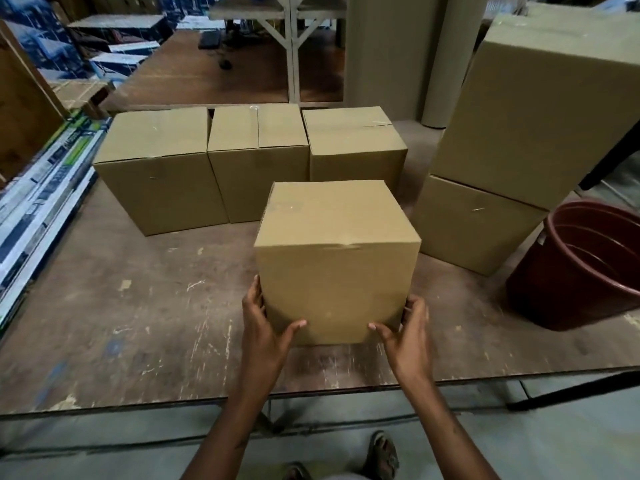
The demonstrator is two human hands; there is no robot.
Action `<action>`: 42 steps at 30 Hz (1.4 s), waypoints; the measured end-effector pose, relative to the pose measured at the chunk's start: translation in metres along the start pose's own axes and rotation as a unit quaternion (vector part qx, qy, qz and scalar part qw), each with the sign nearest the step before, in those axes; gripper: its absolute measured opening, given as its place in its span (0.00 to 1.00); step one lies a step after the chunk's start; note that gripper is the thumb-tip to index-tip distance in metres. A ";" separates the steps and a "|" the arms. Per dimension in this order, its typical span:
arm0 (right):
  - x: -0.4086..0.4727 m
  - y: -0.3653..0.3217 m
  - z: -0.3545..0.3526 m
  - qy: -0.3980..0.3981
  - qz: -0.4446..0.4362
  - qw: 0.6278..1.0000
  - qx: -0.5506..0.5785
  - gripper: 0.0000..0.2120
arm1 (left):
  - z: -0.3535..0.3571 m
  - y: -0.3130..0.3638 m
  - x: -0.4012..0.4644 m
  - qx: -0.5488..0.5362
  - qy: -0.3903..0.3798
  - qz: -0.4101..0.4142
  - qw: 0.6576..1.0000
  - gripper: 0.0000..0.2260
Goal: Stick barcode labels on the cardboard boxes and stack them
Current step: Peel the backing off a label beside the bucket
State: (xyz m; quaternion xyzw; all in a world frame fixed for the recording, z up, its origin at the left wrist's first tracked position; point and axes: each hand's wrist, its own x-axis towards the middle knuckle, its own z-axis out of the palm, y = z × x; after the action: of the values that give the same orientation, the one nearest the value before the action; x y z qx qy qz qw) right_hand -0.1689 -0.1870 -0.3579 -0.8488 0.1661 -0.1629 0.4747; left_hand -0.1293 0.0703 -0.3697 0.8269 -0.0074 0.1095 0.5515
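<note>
A plain cardboard box (pixel 337 258) stands in the middle of the worn wooden table (pixel 121 323), close to the near edge. My left hand (pixel 265 323) grips its lower left corner, thumb on the front face. My right hand (pixel 405 330) grips the lower right corner the same way. Behind it three more boxes stand in a row: one at the left (pixel 156 168), one in the middle (pixel 256 157) and one at the right (pixel 356 143). At the right a box (pixel 540 109) sits stacked on another box (pixel 474 223). No barcode label shows on any visible face.
A dark red plastic tub (pixel 581 265) stands at the table's right edge. Printed flat cartons (pixel 45 188) lie stacked along the left side. Brown paper rolls (pixel 405 53) stand behind the table. My sandalled feet (pixel 382 452) are on the floor below the near edge.
</note>
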 end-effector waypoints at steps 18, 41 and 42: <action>0.031 -0.087 -0.049 0.004 -0.012 1.000 0.008 0.21 | -0.035 0.097 0.031 0.044 0.146 0.012 0.988 0.28; 0.077 -0.179 -0.055 -0.009 -0.078 0.974 -0.213 0.35 | 0.013 0.114 0.091 0.217 0.011 -0.093 0.972 0.33; 0.073 -0.190 -0.058 -0.005 -0.097 0.969 -0.228 0.36 | 0.015 0.112 0.089 0.192 0.000 -0.108 0.975 0.33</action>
State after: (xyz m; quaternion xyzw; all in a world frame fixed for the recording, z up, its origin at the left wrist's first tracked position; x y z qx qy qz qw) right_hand -0.1049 -0.1689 -0.1568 -0.9475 0.1130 -0.1619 0.2516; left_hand -0.0550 0.0218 -0.2565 0.9132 0.1032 0.0487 0.3911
